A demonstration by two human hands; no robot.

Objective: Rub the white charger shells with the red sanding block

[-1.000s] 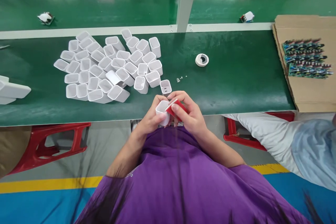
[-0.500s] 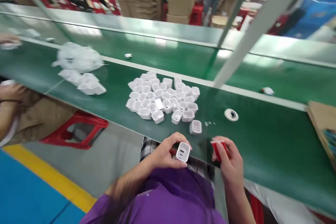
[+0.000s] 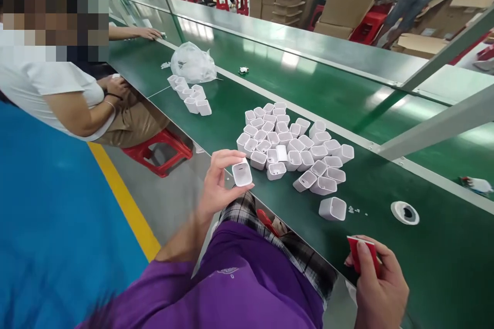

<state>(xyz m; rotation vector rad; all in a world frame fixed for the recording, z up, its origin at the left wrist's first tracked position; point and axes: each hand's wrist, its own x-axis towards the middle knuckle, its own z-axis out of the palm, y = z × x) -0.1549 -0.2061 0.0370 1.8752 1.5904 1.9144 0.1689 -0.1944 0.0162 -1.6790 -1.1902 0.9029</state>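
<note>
Near the frame's centre, the half-open left hand [image 3: 219,184] grips a white case [image 3: 242,172] by its sides, open end showing. At lower right, the right hand [image 3: 381,278] is closed around a red pad [image 3: 357,254] (pale along one edge). More cases [image 3: 285,137] stand clustered on the desk [image 3: 443,259], right of centre.

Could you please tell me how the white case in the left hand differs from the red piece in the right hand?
The white case is white; the red piece is red with a pale edge. The white case is hollow, its open end facing the camera; the red piece looks flat, though partly hidden. Both are gripped, by left hand and right hand respectively.
</note>
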